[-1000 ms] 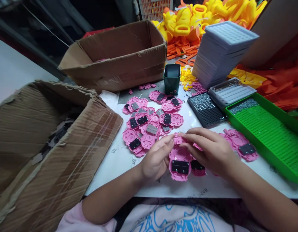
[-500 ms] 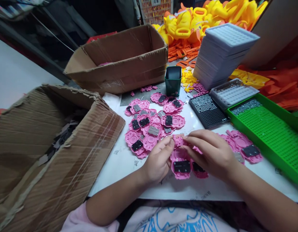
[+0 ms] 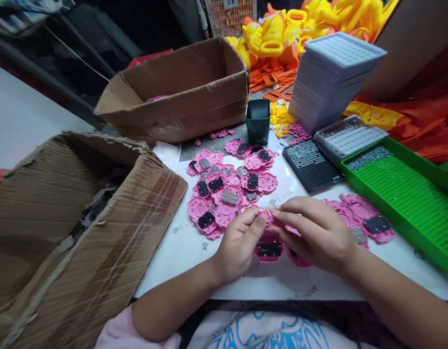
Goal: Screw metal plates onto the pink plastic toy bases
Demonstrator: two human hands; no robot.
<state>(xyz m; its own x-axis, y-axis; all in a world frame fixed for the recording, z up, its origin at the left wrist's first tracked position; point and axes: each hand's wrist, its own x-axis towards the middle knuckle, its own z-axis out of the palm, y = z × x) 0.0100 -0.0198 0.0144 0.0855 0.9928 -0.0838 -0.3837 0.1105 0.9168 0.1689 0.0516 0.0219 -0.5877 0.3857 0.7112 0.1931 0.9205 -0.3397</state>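
My left hand (image 3: 236, 247) and my right hand (image 3: 314, 232) meet near the table's front, fingers closed on a pink plastic shell (image 3: 270, 234). Both pinch its far end, where a small ridged pink piece (image 3: 268, 217) shows between the fingertips; I cannot tell if this is separate. A black cover plate with screws (image 3: 269, 249) sits on the shell's near end. Part of another pink shell (image 3: 300, 258) shows beneath my right fingers. Left of centre lies a pile of similar pink shells (image 3: 226, 212) with black or grey plates. More shells (image 3: 365, 208) lie right of my right hand.
Two cardboard boxes (image 3: 154, 189) (image 3: 187, 109) stand left and behind. A dark green cup (image 3: 258, 123), a black screw tray (image 3: 318, 172), a green tray (image 3: 409, 208) and a stack of white trays (image 3: 318, 92) stand further right. Yellow toy parts (image 3: 275, 36) are heaped behind.
The shell in my hands has tilted, so its near end looks foreshortened and its plate narrower. Both hands keep their grip in nearly the same place. The camera view has shifted slightly.
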